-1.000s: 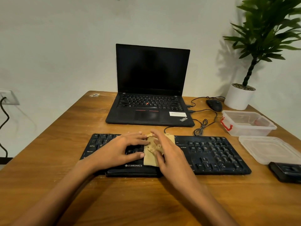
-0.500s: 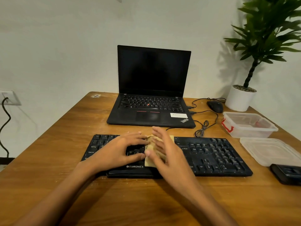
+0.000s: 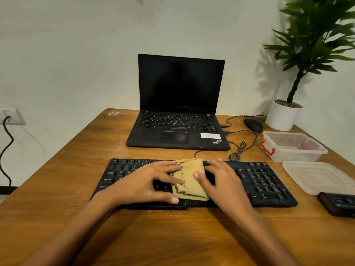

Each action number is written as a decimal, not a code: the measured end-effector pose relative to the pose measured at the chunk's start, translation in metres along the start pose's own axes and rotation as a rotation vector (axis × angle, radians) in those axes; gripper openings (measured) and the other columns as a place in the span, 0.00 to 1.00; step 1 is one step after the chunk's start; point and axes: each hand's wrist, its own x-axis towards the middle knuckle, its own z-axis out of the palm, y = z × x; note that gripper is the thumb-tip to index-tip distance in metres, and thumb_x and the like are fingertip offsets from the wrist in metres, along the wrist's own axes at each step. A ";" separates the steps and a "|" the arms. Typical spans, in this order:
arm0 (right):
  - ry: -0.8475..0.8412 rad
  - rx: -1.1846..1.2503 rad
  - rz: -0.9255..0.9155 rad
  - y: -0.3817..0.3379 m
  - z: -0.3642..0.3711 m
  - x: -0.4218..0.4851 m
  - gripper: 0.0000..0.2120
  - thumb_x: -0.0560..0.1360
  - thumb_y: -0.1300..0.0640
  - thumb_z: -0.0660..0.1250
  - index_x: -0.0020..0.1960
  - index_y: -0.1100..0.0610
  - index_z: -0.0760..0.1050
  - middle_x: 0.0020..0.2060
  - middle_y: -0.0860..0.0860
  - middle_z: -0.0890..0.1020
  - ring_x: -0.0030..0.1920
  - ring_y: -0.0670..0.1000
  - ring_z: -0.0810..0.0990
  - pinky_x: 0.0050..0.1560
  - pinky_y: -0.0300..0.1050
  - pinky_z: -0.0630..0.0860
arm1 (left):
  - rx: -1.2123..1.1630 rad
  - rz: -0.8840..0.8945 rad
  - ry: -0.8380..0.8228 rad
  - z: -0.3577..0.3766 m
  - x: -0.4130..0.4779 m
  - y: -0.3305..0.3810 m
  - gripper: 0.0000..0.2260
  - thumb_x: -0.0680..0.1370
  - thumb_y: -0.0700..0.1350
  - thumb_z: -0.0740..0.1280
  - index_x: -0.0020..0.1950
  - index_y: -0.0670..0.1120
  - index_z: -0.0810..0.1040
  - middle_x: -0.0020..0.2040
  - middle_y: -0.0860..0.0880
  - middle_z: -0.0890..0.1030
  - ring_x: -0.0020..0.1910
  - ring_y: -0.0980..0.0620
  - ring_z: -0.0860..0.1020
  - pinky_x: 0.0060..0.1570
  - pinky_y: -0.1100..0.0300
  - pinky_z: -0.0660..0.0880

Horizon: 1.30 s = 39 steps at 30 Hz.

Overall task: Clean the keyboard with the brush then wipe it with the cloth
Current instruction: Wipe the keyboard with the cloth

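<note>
Head view: we note both hands lying flat, fingers uncurled and spread, on the long black plastic keyboard (image 3: 259, 181) at mid-table. The left hand (image 3: 151, 182) presses its fingertips on the crumpled tan cloth (image 3: 192, 179) on the keys; the right hand (image 3: 222, 181) touches the cloth's other edge with its thumb. Behind is an open black laptop (image 3: 178, 129). To the right, a clear plastic box (image 3: 292, 148) and a flat lid (image 3: 318, 176) sit on the scuffed wooden table (image 3: 57, 169).

Both bare hands lie palm-down, side by side, fingers spread and nearly straight.

The left hand (image 3: 146, 181) reaches in from the lower left, fingers fanned rightward, thumb stretched along the near side. The right hand (image 3: 224, 181) comes from the lower right, fingers pointing away, thumb angled in toward the left fingertips. Bare left forearm (image 3: 76, 227) and right forearm (image 3: 265, 237) converge.
</note>
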 end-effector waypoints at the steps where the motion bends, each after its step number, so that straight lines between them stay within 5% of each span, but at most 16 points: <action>1: 0.007 0.026 -0.012 -0.001 0.000 0.001 0.23 0.76 0.42 0.57 0.65 0.54 0.71 0.69 0.45 0.67 0.73 0.47 0.55 0.68 0.44 0.58 | -0.018 0.000 0.003 0.000 0.000 0.000 0.20 0.70 0.64 0.64 0.61 0.64 0.72 0.69 0.67 0.59 0.69 0.74 0.50 0.64 0.74 0.48; 4: 0.034 0.162 -0.019 -0.006 0.002 0.003 0.16 0.75 0.49 0.64 0.59 0.55 0.75 0.64 0.45 0.73 0.70 0.47 0.62 0.64 0.44 0.62 | -0.048 0.006 0.004 0.001 0.001 -0.001 0.17 0.72 0.66 0.59 0.59 0.65 0.73 0.69 0.65 0.61 0.69 0.72 0.52 0.66 0.71 0.51; 8: 0.056 0.476 0.023 -0.012 0.003 0.006 0.10 0.71 0.59 0.69 0.52 0.53 0.76 0.51 0.46 0.80 0.53 0.46 0.77 0.53 0.43 0.73 | -0.014 0.000 -0.016 0.000 -0.001 -0.003 0.17 0.72 0.65 0.59 0.61 0.66 0.71 0.70 0.64 0.59 0.69 0.72 0.50 0.66 0.70 0.50; 14: -0.019 0.972 0.146 -0.029 0.000 0.007 0.05 0.76 0.61 0.63 0.49 0.53 0.72 0.39 0.48 0.82 0.39 0.45 0.81 0.34 0.39 0.76 | 0.000 -0.047 0.037 -0.017 -0.018 -0.007 0.22 0.72 0.65 0.61 0.65 0.65 0.68 0.71 0.66 0.58 0.69 0.72 0.52 0.68 0.68 0.50; 19: -0.092 1.136 0.267 -0.038 -0.004 0.023 0.06 0.76 0.59 0.63 0.52 0.54 0.69 0.41 0.52 0.82 0.39 0.48 0.81 0.33 0.42 0.78 | 0.055 -0.251 0.052 -0.043 -0.056 -0.041 0.31 0.63 0.76 0.56 0.65 0.72 0.59 0.70 0.72 0.52 0.70 0.67 0.53 0.70 0.48 0.58; 23: -0.075 0.921 0.153 -0.050 -0.006 0.047 0.09 0.77 0.59 0.63 0.56 0.54 0.68 0.43 0.50 0.82 0.43 0.49 0.82 0.39 0.46 0.80 | -0.068 -0.341 -0.084 -0.057 -0.086 -0.066 0.46 0.58 0.75 0.64 0.70 0.68 0.46 0.69 0.72 0.43 0.71 0.63 0.51 0.68 0.59 0.58; 26: 0.091 0.463 -0.163 -0.064 -0.001 0.069 0.10 0.77 0.58 0.62 0.58 0.51 0.69 0.44 0.43 0.79 0.44 0.43 0.78 0.43 0.43 0.76 | -0.176 -0.392 -0.109 -0.060 -0.097 -0.079 0.53 0.58 0.70 0.71 0.73 0.61 0.42 0.71 0.66 0.44 0.73 0.62 0.50 0.67 0.68 0.55; 31: 0.214 -0.077 -0.557 -0.095 0.024 0.085 0.14 0.75 0.62 0.62 0.60 0.56 0.70 0.42 0.52 0.81 0.39 0.55 0.79 0.35 0.47 0.72 | -0.216 -0.435 -0.154 -0.062 -0.102 -0.090 0.57 0.58 0.66 0.74 0.74 0.57 0.38 0.75 0.60 0.46 0.70 0.65 0.52 0.62 0.76 0.55; 36: 0.042 -0.174 -0.747 -0.118 0.058 0.071 0.10 0.73 0.62 0.64 0.53 0.57 0.76 0.41 0.53 0.83 0.40 0.56 0.81 0.33 0.52 0.77 | -0.213 -0.455 -0.191 -0.065 -0.105 -0.088 0.61 0.53 0.68 0.73 0.74 0.58 0.36 0.75 0.60 0.46 0.70 0.61 0.54 0.70 0.62 0.56; 39: -0.062 -0.061 -0.793 -0.115 0.063 0.070 0.11 0.71 0.58 0.68 0.52 0.54 0.79 0.45 0.48 0.83 0.46 0.49 0.79 0.44 0.45 0.77 | -0.116 -0.475 -0.190 -0.067 -0.105 -0.083 0.62 0.49 0.73 0.70 0.73 0.61 0.38 0.75 0.57 0.48 0.73 0.56 0.54 0.72 0.52 0.56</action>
